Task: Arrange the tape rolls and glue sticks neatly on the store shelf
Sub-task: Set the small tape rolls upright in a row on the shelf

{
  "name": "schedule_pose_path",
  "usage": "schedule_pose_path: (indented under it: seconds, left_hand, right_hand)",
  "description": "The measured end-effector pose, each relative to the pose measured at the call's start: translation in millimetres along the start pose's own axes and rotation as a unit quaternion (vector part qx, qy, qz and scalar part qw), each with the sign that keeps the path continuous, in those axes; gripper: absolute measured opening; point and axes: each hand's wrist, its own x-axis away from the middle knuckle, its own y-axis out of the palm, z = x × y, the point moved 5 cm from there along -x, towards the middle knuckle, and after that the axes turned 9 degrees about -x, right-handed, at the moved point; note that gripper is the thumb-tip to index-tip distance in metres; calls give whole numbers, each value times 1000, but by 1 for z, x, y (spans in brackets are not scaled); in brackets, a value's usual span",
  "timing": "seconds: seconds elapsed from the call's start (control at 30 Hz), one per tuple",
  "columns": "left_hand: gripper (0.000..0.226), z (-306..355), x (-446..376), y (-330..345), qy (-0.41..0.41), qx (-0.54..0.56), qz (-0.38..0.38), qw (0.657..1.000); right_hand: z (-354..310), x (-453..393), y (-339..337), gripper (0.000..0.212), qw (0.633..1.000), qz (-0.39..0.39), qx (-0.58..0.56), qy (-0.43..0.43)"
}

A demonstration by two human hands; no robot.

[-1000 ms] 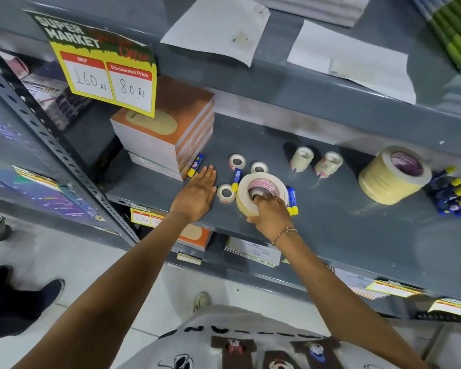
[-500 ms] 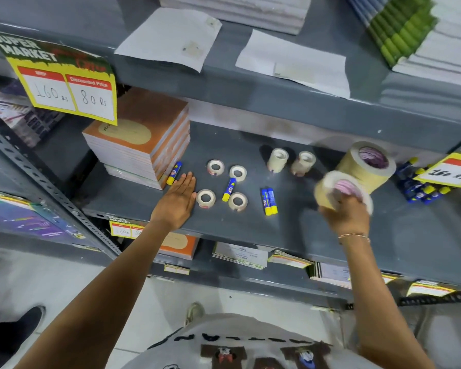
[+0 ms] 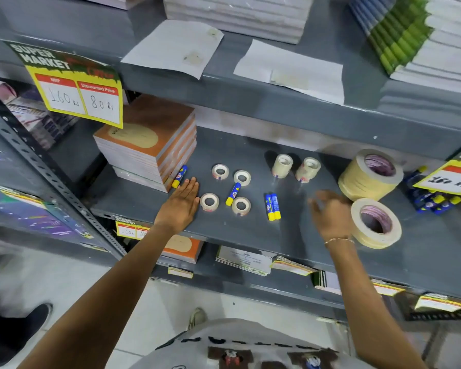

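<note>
On the grey middle shelf [image 3: 250, 235] lie several small tape rolls [image 3: 220, 172], flat in a loose cluster. Two thicker small rolls [image 3: 282, 165] stand behind them. A wide masking tape roll [image 3: 375, 222] lies flat at the right front, just ahead of a stack of wide rolls [image 3: 369, 173]. Blue-and-yellow glue sticks lie loose: one [image 3: 233, 193] among the small rolls, a pair [image 3: 272, 206] side by side, one [image 3: 180, 176] against the notebooks. My left hand [image 3: 182, 205] rests flat and empty on the shelf. My right hand [image 3: 330, 214], blurred, hovers empty left of the wide roll.
A stack of orange notebooks [image 3: 149, 145] stands at the left of the shelf. More glue sticks [image 3: 434, 201] are piled at the far right under a yellow price tag [image 3: 453, 179]. A large price sign [image 3: 75, 86] hangs from the upper shelf, which holds papers and book stacks.
My right hand carried the wide tape roll from the middle to the right, set it down in front of the stack of wide rolls, and let go. My left hand stayed put.
</note>
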Motion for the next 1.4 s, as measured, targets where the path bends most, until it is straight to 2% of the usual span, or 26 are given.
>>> schedule_pose_path:
  seconds: [0.1, 0.23, 0.27, 0.4, 0.47, 0.57, 0.63, 0.73, 0.87, 1.13, 1.27, 1.33, 1.4]
  left_hand:
    - [56, 0, 0, -1, -3, 8, -6, 1000]
    - [57, 0, 0, -3, -2, 7, -11, 1000]
    - [57, -1, 1, -4, 2, 1, -13, 1000]
    - [57, -3, 0, -6, 35, -12, -12, 999]
    - [57, -2, 1, -7, 41, -15, 1, 999]
    - [56, -1, 1, -6, 42, -19, 14, 999]
    - [56, -1, 1, -7, 37, -14, 17, 999]
    - [55, -1, 2, -7, 30, 3, 18, 999]
    - [55, 0, 2, -8, 33, 9, 25, 999]
    - [55, -1, 2, -9, 40, 11, 34, 999]
    - [57, -4, 1, -6, 29, 15, 20, 999]
    - [57, -5, 1, -5, 26, 14, 14, 999]
    - [57, -5, 2, -5, 27, 10, 15, 999]
  right_hand:
    - [-66, 14, 46, 26, 988, -114, -68, -73]
    - [-109, 26, 99, 57, 973, -219, -13, -65]
    - [-114, 28, 107, 58, 971, -229, 16, -71]
    - [-116, 27, 114, 39, 970, -210, 93, -80]
    - [-120, 25, 110, 52, 976, -189, 66, -82]
    - [-153, 27, 118, 72, 958, -222, -13, -182]
    - [-175, 34, 132, 61, 931, -274, -22, -241]
    - [-187, 41, 155, 34, 914, -311, 31, -260]
    - [-185, 39, 169, 40, 914, -294, 91, -263]
    - [-181, 27, 164, 41, 927, -298, 65, -219]
    - [-174, -13, 135, 37, 961, -219, -9, -170]
    - [-166, -41, 120, 35, 975, -179, -2, -135]
    - [-157, -61, 115, 39, 974, -194, 27, -114]
